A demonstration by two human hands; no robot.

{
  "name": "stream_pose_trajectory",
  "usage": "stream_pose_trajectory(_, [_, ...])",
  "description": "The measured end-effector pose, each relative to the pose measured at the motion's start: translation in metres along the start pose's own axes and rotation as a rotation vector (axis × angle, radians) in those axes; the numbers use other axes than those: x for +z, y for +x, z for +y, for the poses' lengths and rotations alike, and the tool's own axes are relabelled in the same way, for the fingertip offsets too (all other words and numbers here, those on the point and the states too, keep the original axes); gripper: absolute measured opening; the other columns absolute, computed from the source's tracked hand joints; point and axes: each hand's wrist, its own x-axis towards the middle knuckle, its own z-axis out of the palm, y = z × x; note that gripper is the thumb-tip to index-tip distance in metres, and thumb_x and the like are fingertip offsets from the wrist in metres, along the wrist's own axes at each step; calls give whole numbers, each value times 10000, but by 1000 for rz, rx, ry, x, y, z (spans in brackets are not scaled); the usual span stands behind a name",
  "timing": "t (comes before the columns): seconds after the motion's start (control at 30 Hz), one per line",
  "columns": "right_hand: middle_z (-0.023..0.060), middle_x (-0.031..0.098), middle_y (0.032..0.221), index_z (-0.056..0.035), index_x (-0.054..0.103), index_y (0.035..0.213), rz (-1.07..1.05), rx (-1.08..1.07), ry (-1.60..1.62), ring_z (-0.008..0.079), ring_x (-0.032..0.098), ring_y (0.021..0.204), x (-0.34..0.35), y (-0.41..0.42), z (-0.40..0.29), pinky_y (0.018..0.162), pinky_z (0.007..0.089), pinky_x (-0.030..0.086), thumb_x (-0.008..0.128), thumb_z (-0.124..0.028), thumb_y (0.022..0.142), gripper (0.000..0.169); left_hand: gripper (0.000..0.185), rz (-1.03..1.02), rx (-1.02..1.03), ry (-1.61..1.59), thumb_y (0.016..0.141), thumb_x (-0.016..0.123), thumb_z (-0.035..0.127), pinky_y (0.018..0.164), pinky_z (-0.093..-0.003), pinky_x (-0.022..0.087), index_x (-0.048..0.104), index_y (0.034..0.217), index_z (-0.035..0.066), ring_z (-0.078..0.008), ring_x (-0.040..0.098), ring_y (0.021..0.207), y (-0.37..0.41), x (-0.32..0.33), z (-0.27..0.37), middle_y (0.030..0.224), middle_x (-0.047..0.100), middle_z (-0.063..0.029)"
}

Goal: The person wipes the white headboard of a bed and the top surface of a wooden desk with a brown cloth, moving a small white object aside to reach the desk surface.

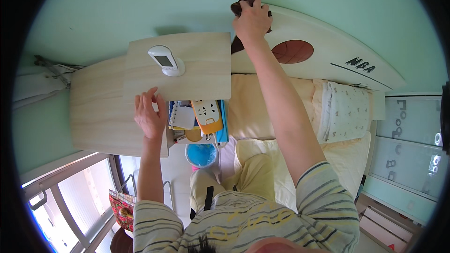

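Observation:
My right hand [253, 19] presses a dark brown cloth [243, 6] against the top edge of the cream headboard [337, 47], close to the green wall. Part of the cloth hangs down beside the shelf. Lower left, my left hand [151, 114] is held over the pale wood desktop [105, 112] with fingers apart and nothing in it. Above that hand, a white digital device with a small screen [166, 60] stands on the raised wood shelf [207, 77]. Below the shelf's front edge lie an orange and white power strip [207, 114] and a spiral notebook [183, 116] in an open compartment.
A blue-lined bin [201, 155] stands on the floor below the desk. To the right is a bed with a peach cushion [253, 105] and a folded patterned pillow [346, 112]. A window [84, 193] and a red patterned bag [121, 211] are at lower left.

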Motion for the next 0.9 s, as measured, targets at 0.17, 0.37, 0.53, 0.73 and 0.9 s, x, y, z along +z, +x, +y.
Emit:
stream_pose_trajectory(0.17, [78,560,1202,-205,697,1075,193,-76,141,323,559,1029,14,-5,15,774,493,495,719,-166,706,372,61,25,63,29,843,620,85,587,-365,418,578,799,88,-243,523,599,16,17,-25,664,536,-40])
stream_pose_trajectory(0.37, [139,544,1259,-223,686,1137,111,221,0,369,558,1080,-3,13,86,830,520,523,651,-209,784,355,87,81,96,-53,834,601,93,575,-383,427,567,753,96,-262,523,582,22,22,-23,625,513,-59])
stream_pose_trajectory(0.53, [117,537,1286,-282,683,1166,28,144,116,373,559,1102,4,9,39,911,515,506,666,-260,780,388,96,97,136,-56,814,614,110,590,-376,447,546,746,113,-249,550,603,20,30,-27,637,534,-55])
stream_pose_trajectory(0.73, [198,632,1215,-125,680,1200,16,191,807,373,609,1084,-36,14,-8,926,418,486,570,-187,753,464,148,103,112,-87,824,647,164,561,-370,434,532,737,130,-231,543,600,22,30,-25,643,538,-12])
stream_pose_trajectory(0.9, [170,637,1096,-19,533,1238,150,280,1246,264,638,999,-73,-52,-39,851,370,506,570,-97,773,473,183,75,70,-86,878,654,265,538,-374,431,557,806,128,-229,541,588,16,27,-40,621,524,0])
